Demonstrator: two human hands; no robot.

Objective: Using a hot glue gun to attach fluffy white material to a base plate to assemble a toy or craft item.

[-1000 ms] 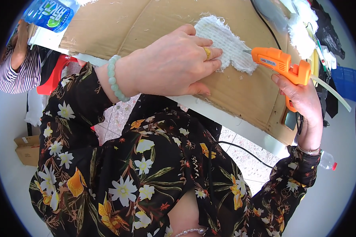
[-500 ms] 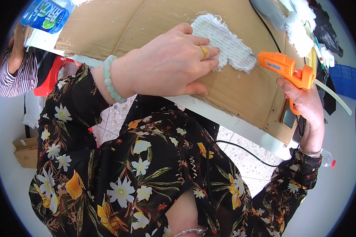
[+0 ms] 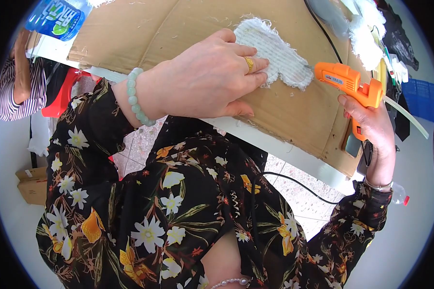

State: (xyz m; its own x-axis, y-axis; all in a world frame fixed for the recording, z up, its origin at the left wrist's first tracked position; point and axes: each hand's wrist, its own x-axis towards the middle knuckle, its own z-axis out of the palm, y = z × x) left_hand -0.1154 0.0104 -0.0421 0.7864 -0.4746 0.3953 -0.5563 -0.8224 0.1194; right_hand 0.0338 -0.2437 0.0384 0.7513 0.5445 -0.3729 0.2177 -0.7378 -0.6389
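My left hand (image 3: 205, 79) lies flat on a brown cardboard sheet (image 3: 169, 29), fingers pressing the near edge of a white fuzzy heart-shaped patch (image 3: 279, 55). The hand wears a gold ring and a pale green bead bracelet. My right hand (image 3: 371, 130) grips an orange glue gun (image 3: 349, 84) by its handle. Its nozzle points left, touching or almost touching the patch's right edge. A pale glue stick pokes out behind the gun.
The cardboard rests on a white table edge (image 3: 294, 156). A black cord (image 3: 294, 183) hangs below it. More white fluffy material (image 3: 366, 33) lies at the far right. A blue-labelled bottle (image 3: 55, 19) stands top left, beside another person's striped sleeve (image 3: 19, 96). Small cardboard boxes (image 3: 31, 185) sit on the floor.
The glue gun drew back to the right from the patch, then came in again toward its right edge. My left hand stayed pressed on the patch.
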